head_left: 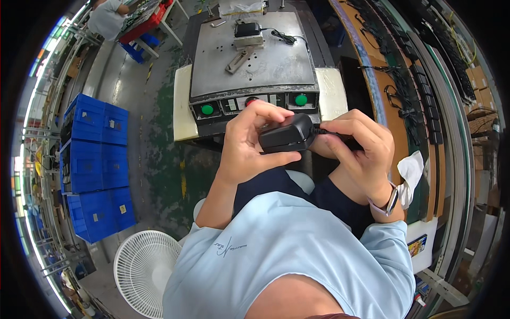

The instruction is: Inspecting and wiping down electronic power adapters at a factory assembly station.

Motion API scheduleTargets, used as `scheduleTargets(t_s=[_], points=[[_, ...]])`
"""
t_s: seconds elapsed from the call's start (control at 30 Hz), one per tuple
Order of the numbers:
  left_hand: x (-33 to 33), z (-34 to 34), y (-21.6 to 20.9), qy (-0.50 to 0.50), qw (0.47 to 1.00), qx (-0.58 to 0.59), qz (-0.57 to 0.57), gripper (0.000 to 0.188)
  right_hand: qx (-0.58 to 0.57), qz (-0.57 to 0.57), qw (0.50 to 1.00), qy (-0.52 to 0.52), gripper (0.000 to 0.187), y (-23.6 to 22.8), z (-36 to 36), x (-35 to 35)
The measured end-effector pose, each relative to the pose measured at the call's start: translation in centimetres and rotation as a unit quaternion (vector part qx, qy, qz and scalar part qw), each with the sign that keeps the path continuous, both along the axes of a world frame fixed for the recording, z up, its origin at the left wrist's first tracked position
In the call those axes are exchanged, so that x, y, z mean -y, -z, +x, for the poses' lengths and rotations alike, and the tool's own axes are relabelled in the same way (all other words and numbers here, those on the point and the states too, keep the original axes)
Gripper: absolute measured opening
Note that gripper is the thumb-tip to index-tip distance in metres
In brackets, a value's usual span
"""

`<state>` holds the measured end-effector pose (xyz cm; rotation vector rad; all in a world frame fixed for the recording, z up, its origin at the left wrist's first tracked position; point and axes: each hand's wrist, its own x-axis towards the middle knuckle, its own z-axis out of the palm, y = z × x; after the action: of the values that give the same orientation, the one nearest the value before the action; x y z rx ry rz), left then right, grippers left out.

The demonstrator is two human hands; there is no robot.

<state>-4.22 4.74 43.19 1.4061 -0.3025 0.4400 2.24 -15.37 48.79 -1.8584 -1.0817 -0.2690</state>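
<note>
A black power adapter is held up between my two hands, in front of the machine. My left hand grips its body, the thumb below and the fingers above. With my right hand I pinch the cord at the adapter's right end, by the ribbed strain relief. A second black adapter sits on a metal block fixture on the machine's steel plate. Its coiled cord lies to the right of it.
Green buttons and a partly covered red one line the machine's front. Blue bins stack at the left, near a white fan. On the right, a conveyor carries black adapters and cords. Another person is at the far left.
</note>
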Motion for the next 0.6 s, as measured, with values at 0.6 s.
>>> scheduleTargets(t_s=[0.6], points=[[1.8,-1.3,-1.3,-0.205,0.897,0.146,0.364,0.049,0.172,-0.191,0.964,-0.060,0.009,-1.0,0.2,0.4]])
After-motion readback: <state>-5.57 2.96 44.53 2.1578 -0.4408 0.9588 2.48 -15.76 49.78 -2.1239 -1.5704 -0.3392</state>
